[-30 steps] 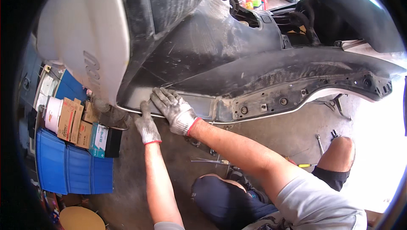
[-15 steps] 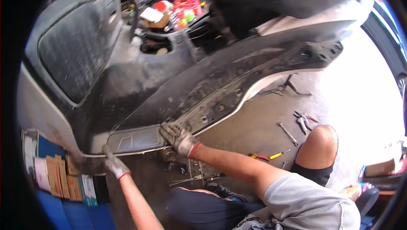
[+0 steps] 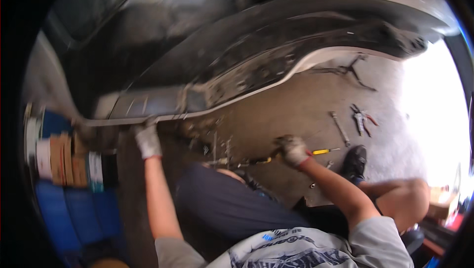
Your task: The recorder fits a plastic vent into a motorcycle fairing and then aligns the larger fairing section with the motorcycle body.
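Observation:
My left hand (image 3: 148,138), in a dirty pale work glove with a red cuff, is at the lower edge of a grey panel (image 3: 163,102) on the vehicle's side. Its fingertips meet the pale rim there, and their grip is blurred. My right hand (image 3: 292,150), gloved the same way, is low over the floor beside a yellow-handled screwdriver (image 3: 326,151). Motion blurs its fingers, and whatever lies under them is hidden. The vehicle's dark side frame (image 3: 256,75), with its white lower edge, runs above both hands.
Pliers with red grips (image 3: 363,120) and a wrench (image 3: 340,129) lie on the concrete to the right. A dark metal stand (image 3: 354,73) is beyond them. Cardboard boxes (image 3: 60,162) sit on blue bins (image 3: 79,211) at left. My bent knees are close below the hands.
My right hand has left the panel and come down right to the tools on the floor. My left hand stays at the panel's lower edge. The view has tilted downward.

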Tool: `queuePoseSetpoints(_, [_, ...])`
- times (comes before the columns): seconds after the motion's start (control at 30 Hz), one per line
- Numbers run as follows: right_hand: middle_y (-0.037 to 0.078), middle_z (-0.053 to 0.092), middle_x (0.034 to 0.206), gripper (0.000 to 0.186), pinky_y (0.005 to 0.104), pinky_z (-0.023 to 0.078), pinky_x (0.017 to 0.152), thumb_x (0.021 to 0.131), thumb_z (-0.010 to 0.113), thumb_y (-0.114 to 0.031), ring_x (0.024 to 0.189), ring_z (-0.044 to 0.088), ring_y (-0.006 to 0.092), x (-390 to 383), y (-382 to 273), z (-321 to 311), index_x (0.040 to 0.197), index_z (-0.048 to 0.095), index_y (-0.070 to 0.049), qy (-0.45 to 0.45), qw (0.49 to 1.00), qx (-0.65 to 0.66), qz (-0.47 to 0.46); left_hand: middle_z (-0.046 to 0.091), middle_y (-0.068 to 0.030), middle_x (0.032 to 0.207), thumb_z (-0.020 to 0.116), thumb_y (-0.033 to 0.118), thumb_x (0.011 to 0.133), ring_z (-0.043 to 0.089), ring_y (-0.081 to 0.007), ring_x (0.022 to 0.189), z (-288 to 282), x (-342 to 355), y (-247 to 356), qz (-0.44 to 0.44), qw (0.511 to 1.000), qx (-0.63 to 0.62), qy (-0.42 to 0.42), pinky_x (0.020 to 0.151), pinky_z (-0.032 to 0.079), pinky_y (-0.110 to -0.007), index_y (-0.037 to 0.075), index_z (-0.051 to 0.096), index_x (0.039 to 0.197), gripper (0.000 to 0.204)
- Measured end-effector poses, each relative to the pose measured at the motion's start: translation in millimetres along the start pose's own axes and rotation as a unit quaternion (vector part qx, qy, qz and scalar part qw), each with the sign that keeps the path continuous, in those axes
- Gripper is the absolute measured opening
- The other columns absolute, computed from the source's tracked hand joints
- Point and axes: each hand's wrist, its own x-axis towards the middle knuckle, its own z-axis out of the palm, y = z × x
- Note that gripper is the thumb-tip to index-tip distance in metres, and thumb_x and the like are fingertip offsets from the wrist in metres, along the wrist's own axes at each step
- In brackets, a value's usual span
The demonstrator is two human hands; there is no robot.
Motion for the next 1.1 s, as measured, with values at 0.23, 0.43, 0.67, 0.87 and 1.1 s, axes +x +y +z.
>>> queuePoseSetpoints(0.23, [0.013,0.072,0.106,0.023,0.0465,0.053,0.088,0.091,0.058,-0.018,0.102,0.068,0.0345,-23.3,26.9,-27.0,0.108,0.074,-0.018,-0.198,0.941,-0.07,0.267,0.05,-0.027,0.146,0.068,0.052,0.087,0.047,-0.0376,0.137,-7.3,-110.3,-188.3,-0.283,0.937,0.124,-0.161,0.113,0.037,-0.041,-0.008,0.046,0.143,0.085])
queuePoseSetpoints(0.43, [0.017,0.071,0.103,0.027,0.0495,0.051,0.088,0.096,0.058,-0.033,0.101,0.065,0.0385,-48.8,29.4,-15.6,0.103,0.072,-0.011,-0.184,0.942,-0.049,0.277,0.061,-0.0255,0.133,0.069,0.045,0.083,0.059,-0.0388,0.124,56.3,-146.7,-218.7,-0.332,0.893,0.25,-0.171,0.103,0.047,-0.043,-0.002,0.049,0.142,0.079])
queuePoseSetpoints(0.67, [0.018,0.07,0.095,0.02,0.0463,0.052,0.076,0.095,0.065,-0.029,0.09,0.067,0.0393,-63.3,17.8,-12.7,0.096,0.071,-0.01,-0.156,0.95,-0.009,0.272,0.052,-0.0231,0.146,0.069,0.052,0.085,0.051,-0.0369,0.134,109.4,-82.0,-281.3,-0.222,0.966,0.113,-0.063,0.109,0.043,-0.043,-0.003,0.043,0.147,0.087])
queuePoseSetpoints(0.87, [0.017,0.073,0.104,0.025,0.0429,0.055,0.083,0.098,0.062,-0.036,0.099,0.071,0.0338,-67.3,11.2,-26.9,0.104,0.076,-0.016,-0.185,0.896,-0.01,0.404,0.051,-0.0215,0.148,0.078,0.057,0.076,0.052,-0.0328,0.135,185.2,-37.7,-357.0,-0.383,0.915,0.111,-0.059,0.109,0.044,-0.041,-0.004,0.048,0.144,0.097])
queuePoseSetpoints(1.1, [0.012,0.069,0.121,0.032,0.0418,0.053,0.091,0.096,0.059,-0.028,0.109,0.067,0.0316,-24.3,2.2,-21.7,0.124,0.069,-0.015,-0.342,0.863,-0.156,0.338,0.067,-0.0031,0.095,0.069,0.018,0.09,0.06,-0.0122,0.067,164.2,-39.2,-219.8,-0.195,0.898,-0.393,-0.011,0.058,0.049,-0.028,0.007,0.061,0.126,0.038])
